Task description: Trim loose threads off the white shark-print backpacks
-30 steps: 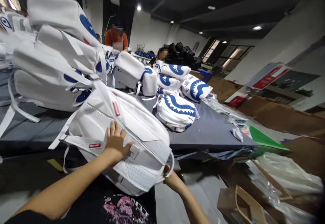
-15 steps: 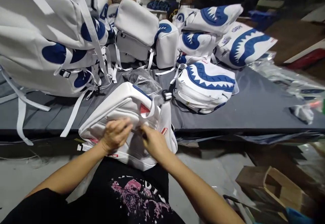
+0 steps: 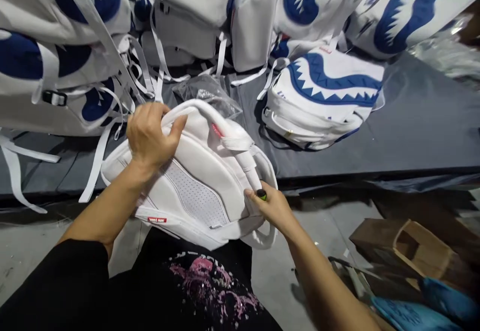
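A white backpack (image 3: 210,158) is tilted at the table's front edge, its padded back with a grey perforated panel (image 3: 197,193) turned up toward me. My left hand (image 3: 152,133) grips its upper left rim, thumb on the near side and fingers behind. Over at the right side, my right hand (image 3: 272,206) is closed on the bag beside a white strap (image 3: 247,163). A small tool with a black-and-green end (image 3: 261,194) pokes out of that hand; its kind is hidden. A red label (image 3: 156,219) shows on the bag's lower edge.
Another white backpack with a blue shark-mouth pattern (image 3: 318,101) lies right on the dark tabletop (image 3: 420,126). White bags (image 3: 187,11) are piled behind, with more stacked left (image 3: 45,106). Clear plastic wrapping (image 3: 208,93) lies between. An open cardboard box (image 3: 405,251) stands on the floor.
The backpack has been turned so its padded back faces up. My left hand went up to its rim, my right hand out to its right side. The view has moved closer to the table.
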Available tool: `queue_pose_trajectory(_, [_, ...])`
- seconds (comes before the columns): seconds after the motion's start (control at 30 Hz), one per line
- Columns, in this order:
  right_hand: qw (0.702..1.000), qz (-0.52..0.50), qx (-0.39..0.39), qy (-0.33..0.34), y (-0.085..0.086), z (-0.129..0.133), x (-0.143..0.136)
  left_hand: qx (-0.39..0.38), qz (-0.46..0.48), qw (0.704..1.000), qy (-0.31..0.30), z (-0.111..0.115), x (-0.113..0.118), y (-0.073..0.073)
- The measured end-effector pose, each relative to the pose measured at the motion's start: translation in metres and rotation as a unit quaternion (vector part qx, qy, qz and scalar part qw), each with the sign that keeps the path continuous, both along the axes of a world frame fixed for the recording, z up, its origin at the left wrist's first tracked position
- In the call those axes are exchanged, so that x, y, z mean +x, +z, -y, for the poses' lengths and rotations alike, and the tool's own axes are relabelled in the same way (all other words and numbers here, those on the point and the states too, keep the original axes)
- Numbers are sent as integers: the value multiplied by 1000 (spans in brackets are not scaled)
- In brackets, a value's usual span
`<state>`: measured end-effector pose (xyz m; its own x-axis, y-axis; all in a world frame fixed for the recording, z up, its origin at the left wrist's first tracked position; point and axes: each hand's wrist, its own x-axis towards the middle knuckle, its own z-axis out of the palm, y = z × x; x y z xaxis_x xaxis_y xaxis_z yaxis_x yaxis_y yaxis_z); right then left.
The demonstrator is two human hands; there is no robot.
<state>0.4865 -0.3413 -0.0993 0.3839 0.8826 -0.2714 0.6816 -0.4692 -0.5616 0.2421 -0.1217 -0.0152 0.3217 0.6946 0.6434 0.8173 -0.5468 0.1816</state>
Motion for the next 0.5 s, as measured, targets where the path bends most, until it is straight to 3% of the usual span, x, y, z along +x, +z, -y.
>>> queue_pose_trajectory(0.1, [998, -45, 21, -41, -9, 21, -10, 6, -11, 998, -63, 6, 18, 6])
queue_pose_trajectory(0.23, [998, -20, -3, -66, -24, 23, -9, 46, -106, 977, -179, 17, 47, -10])
queue_pose_trajectory(0.33, [998, 0, -10, -68, -24, 17, -8, 110, -151, 961, -203, 32, 58, -21])
queue_pose_trajectory(0.4, [998, 14, -18, -66, -19, 15, -9, 127, -208, 936, -252, 44, 62, -24])
queue_pose_trajectory(0.5, [997, 31, -41, -59, -13, 13, -9, 56, -322, 888, -324, 54, 73, -23])
